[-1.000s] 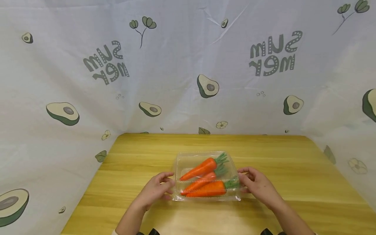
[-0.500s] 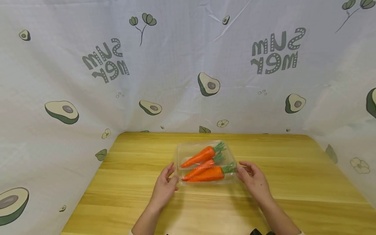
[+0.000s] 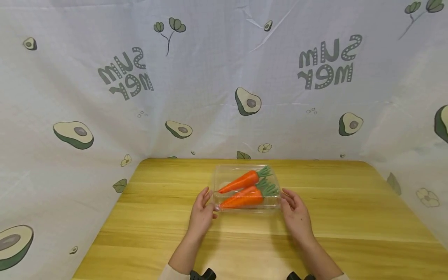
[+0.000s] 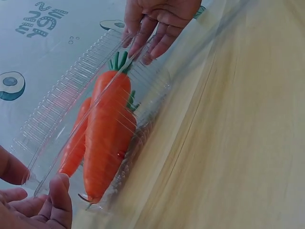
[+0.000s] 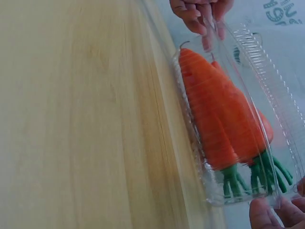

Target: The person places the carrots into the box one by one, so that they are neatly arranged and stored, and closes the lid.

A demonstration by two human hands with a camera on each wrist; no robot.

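Note:
A clear plastic clamshell box with a ridged rim is held between my two hands. Inside lie three orange carrots with green tops: one carrot at the back, and a near carrot partly covering the middle one. My left hand pinches the box's left edge, thumb on the near side, as the left wrist view shows up close. On the opposite edge, my right hand pinches the rim between thumb and fingers. The lid is down over the carrots. Whether the box's underside touches the table cannot be told.
The wooden table spreads around the box on every side. Behind and beside it hangs a pale cloth printed with avocados and mirrored lettering. Dark wrist straps show at the bottom edge.
Both hands have carried the box away from me, toward the table's back. Inside it the near carrot has shifted over the middle one.

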